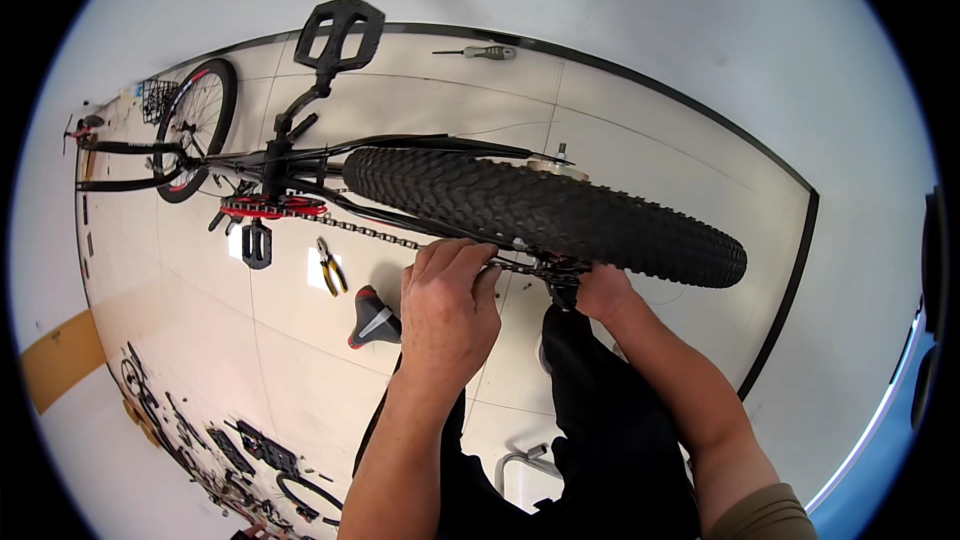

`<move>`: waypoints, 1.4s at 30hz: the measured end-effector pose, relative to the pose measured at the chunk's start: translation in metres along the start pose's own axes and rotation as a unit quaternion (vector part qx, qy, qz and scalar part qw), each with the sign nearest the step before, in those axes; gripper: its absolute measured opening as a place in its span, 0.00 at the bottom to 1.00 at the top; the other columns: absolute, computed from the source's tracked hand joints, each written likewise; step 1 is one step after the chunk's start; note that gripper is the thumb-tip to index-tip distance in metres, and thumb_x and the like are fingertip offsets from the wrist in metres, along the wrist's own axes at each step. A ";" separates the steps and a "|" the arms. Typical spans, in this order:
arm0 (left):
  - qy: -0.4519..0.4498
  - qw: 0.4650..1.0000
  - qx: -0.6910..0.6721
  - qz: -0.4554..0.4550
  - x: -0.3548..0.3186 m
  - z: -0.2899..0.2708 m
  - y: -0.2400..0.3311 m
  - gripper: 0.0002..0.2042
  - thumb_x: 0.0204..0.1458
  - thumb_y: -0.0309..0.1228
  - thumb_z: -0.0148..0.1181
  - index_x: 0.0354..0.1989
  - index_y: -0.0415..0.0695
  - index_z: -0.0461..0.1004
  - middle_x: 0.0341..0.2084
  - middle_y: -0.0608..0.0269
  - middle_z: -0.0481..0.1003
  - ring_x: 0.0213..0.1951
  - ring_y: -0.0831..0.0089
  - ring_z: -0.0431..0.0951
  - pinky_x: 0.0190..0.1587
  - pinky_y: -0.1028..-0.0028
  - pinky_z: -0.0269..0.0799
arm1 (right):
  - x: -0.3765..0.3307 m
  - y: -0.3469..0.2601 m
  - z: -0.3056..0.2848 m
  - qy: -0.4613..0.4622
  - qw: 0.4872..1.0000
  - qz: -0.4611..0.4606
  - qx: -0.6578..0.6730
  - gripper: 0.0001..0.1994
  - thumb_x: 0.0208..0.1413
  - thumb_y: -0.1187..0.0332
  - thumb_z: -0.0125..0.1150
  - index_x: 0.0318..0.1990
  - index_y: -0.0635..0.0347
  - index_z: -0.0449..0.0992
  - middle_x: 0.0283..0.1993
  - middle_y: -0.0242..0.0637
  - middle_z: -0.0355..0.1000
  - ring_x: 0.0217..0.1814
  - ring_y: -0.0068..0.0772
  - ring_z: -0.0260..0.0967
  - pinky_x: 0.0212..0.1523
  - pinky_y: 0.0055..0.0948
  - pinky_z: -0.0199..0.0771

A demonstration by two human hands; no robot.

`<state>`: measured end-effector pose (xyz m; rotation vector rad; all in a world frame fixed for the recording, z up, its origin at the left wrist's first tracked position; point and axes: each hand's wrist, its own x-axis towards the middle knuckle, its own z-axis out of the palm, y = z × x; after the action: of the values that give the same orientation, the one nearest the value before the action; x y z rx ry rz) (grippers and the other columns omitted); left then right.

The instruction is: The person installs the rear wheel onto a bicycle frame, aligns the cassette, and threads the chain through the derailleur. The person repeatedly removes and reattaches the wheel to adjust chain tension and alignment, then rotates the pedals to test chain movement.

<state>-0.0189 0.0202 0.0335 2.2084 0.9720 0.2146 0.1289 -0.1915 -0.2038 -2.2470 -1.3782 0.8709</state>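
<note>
I see the bike upside down, its rear wheel point(545, 210) at the centre. My left hand point(447, 305) is clenched on the chain point(375, 232), just under the tyre at 6 o'clock. My right hand point(603, 292) grasps the derailleur point(562, 280) at 4 o'clock. I judge the chain is being seated near the rear cogs. The next move needs slack in the chain and careful fingers. Pliers point(330, 267) lie on the floor at 9 o'clock.

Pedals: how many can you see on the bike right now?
2. One pedal sticks up at the top of the view; the other pedal hangs below the red chainring, left of the left hand.
</note>
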 end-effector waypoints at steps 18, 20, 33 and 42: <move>0.111 0.991 -0.068 0.037 -0.015 -0.002 0.008 0.12 0.50 0.23 0.67 0.44 0.40 0.81 0.42 0.53 0.81 0.49 0.50 0.79 0.53 0.54 0.72 | 0.035 -0.083 -0.088 -0.038 0.513 0.255 0.819 0.31 0.72 0.43 0.38 0.64 0.60 0.72 0.59 0.45 0.75 0.56 0.46 0.76 0.56 0.52 0.80; 0.108 0.992 -0.065 0.018 -0.018 -0.002 0.009 0.12 0.50 0.24 0.67 0.45 0.40 0.81 0.42 0.53 0.81 0.50 0.51 0.78 0.53 0.55 0.71 | 0.039 -0.087 -0.087 -0.036 0.521 0.258 0.813 0.31 0.72 0.42 0.40 0.64 0.60 0.72 0.59 0.45 0.75 0.56 0.46 0.76 0.54 0.51 0.80; 0.159 0.984 -0.071 0.020 -0.025 -0.004 0.017 0.10 0.52 0.25 0.66 0.43 0.42 0.82 0.40 0.55 0.81 0.48 0.52 0.78 0.51 0.55 0.72 | -0.029 -0.158 -0.193 0.026 0.609 0.453 0.651 0.24 0.64 0.53 0.54 0.58 0.64 0.69 0.55 0.52 0.70 0.59 0.52 0.69 0.60 0.51 0.68; 0.296 0.921 -0.201 -0.156 -0.019 -0.037 -0.056 0.17 0.56 0.28 0.68 0.55 0.44 0.79 0.48 0.51 0.81 0.54 0.54 0.79 0.60 0.59 0.72 | -0.042 -0.311 -0.174 -0.033 0.691 0.277 0.667 0.30 0.57 0.71 0.62 0.68 0.67 0.66 0.59 0.43 0.75 0.58 0.36 0.73 0.59 0.40 0.70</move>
<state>-0.0800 0.0533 0.0264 1.6007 1.4360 0.8851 0.0244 -0.0843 0.1228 -1.3075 0.1970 1.4527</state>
